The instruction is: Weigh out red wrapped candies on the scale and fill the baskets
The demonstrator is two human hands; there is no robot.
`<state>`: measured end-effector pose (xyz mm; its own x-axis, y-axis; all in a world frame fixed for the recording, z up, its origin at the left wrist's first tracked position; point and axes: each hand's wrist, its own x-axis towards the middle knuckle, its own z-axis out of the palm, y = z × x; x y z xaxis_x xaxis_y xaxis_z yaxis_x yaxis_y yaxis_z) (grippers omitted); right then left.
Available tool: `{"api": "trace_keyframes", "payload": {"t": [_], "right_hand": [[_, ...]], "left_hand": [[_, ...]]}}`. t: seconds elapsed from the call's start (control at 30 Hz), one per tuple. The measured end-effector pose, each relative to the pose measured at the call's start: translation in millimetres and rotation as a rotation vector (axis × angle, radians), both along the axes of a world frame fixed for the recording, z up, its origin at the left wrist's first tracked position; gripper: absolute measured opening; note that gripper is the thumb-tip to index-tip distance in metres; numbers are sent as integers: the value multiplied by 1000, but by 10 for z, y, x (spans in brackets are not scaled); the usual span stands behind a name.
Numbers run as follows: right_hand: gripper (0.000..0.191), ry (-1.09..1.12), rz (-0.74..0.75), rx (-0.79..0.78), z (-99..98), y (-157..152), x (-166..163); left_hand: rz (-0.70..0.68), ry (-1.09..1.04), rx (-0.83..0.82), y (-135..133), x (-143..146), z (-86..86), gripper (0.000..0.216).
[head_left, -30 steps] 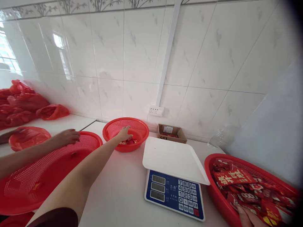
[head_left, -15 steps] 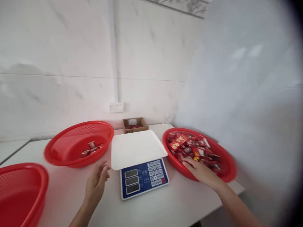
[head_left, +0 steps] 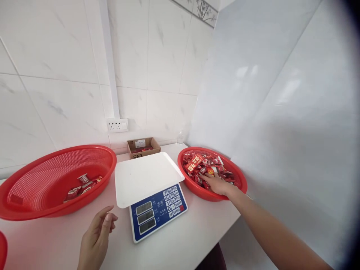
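My right hand [head_left: 217, 183] reaches into the red plastic basket [head_left: 242, 182] on the right. Its fingers are stretched out over a heap of small red wrapped snack packets [head_left: 208, 160] and touch them; none is visibly gripped. Above the white table, left of the electronic scale [head_left: 159, 212], hovers my left hand [head_left: 97, 238], its fingers loosely bent and apart with nothing in them. The scale has a bare white weighing tray [head_left: 147, 179], a blue keypad panel and lit displays. A second red basket [head_left: 109, 176] at the left holds a few wrapped packets [head_left: 84, 184].
A small cardboard box [head_left: 144, 147] with red packets inside stands behind the scale, near the wall. Part of a third red basket [head_left: 2, 247] shows at the lower left edge. A wall socket [head_left: 117, 125] is above the table [head_left: 168, 251]. A grey-white panel rises at the right.
My view has turned to the right. My right hand has gone further in among the packets, fingers more spread. My left hand stays beside the scale, nothing in it.
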<state>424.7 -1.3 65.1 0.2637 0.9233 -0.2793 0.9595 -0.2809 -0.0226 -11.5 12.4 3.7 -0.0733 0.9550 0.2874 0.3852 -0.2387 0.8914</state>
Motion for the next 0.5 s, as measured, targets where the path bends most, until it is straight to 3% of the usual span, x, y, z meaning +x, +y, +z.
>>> {"api": "trace_keyframes", "payload": {"t": [0.13,0.3,0.4,0.5], "right_hand": [[49,-48,52,8,41,70,-67],[27,8,12,53,142,166,6],[30,68,-11,116,184,232,20],[45,192,8,118,136,281,-7]], "left_hand": [[0,32,-11,-1,6,-4,53],[26,34,-4,-2,-1,18,53],[36,32,-9,-3,-7,26,54],[34,27,-13,-10,-3,35,55]]}}
